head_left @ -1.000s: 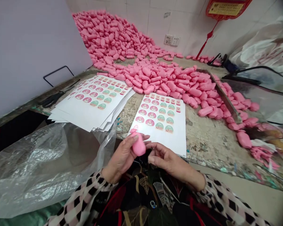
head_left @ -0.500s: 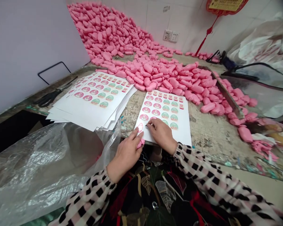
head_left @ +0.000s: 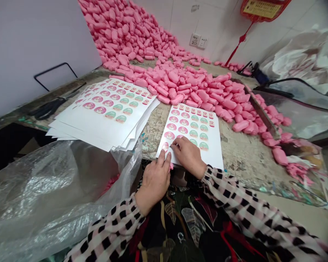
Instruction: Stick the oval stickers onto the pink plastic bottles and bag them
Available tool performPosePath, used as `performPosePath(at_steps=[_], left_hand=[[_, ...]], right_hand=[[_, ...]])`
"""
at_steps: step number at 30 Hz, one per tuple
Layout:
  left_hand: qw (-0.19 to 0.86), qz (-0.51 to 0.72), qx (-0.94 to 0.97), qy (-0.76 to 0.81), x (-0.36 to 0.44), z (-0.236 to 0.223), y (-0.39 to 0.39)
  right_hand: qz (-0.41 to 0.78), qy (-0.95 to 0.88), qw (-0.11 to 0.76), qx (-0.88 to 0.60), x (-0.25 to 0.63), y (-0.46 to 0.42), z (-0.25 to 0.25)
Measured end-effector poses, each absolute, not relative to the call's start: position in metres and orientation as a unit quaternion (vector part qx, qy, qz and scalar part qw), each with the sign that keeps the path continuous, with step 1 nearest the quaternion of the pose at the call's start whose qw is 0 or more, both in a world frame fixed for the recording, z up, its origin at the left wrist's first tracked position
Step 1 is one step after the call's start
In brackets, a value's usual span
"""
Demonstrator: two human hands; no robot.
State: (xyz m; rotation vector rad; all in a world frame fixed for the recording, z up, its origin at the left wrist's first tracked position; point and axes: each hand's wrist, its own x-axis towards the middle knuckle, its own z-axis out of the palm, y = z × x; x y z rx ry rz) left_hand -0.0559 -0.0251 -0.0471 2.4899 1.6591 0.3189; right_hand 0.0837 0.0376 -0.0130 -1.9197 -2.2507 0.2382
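Note:
My left hand (head_left: 155, 179) lies palm down at the near edge of the sticker sheet (head_left: 191, 160). Two of its fingers stretch onto the paper, just below an oval pink sticker (head_left: 165, 146). Beneath the palm a small pink bottle-shaped plastic piece (head_left: 171, 166) peeks out; most of it is hidden. My right hand (head_left: 188, 155) rests on the same sheet, thumb and forefinger pinched together beside that sticker. What they grip, if anything, is too small to make out. Rows of pink and green stickers run up the sheet.
A stack of similar sheets (head_left: 98, 127) sits to the left, with black scissors (head_left: 50, 107) beyond it. Many pink pieces (head_left: 180, 83) heap along the wall, partly behind a wooden strip (head_left: 262, 112). A clear plastic bag (head_left: 57, 189) hangs at the near left.
Both hands moved forward from above my lap onto the sheet. My left hand, which held the pink piece upright, turned palm down over it. My right fingers came beside the bottom left sticker.

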Motion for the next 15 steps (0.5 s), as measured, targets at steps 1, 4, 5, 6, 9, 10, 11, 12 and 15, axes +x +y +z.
performPosePath(at_steps=[1,4,5,6,9,10,11,12,15], left_hand=[[0.055,0.096,0.830,0.547,-0.055,-0.048,-0.025],[0.035,0.077,0.839,0.538,-0.055,-0.050,-0.025],[0.033,0.077,0.839,0.537,-0.055,-0.051,-0.025],[0.032,0.078,0.839,0.537,-0.055,-0.052,-0.025],[0.034,0.084,0.837,0.540,-0.055,-0.053,-0.026],[0.036,0.085,0.836,0.540,-0.056,-0.054,-0.026],[0.041,0.086,0.836,0.540,-0.056,-0.053,-0.026],[0.049,0.090,0.837,0.538,-0.057,-0.053,-0.026],[0.092,0.130,0.833,0.530,-0.060,-0.052,-0.025]], right_hand=[[0.082,-0.757,0.091,-0.642,0.084,0.038,-0.014],[0.091,-0.755,0.101,-0.642,0.084,0.037,-0.014],[0.097,-0.753,0.101,-0.642,0.083,0.036,-0.014],[0.104,-0.752,0.100,-0.644,0.083,0.035,-0.014],[0.122,-0.745,0.105,-0.647,0.080,0.033,-0.013],[0.122,-0.743,0.112,-0.648,0.080,0.033,-0.013],[0.119,-0.741,0.121,-0.650,0.080,0.032,-0.014],[0.114,-0.739,0.129,-0.652,0.081,0.032,-0.015],[0.100,-0.726,0.147,-0.664,0.090,0.032,-0.019]])
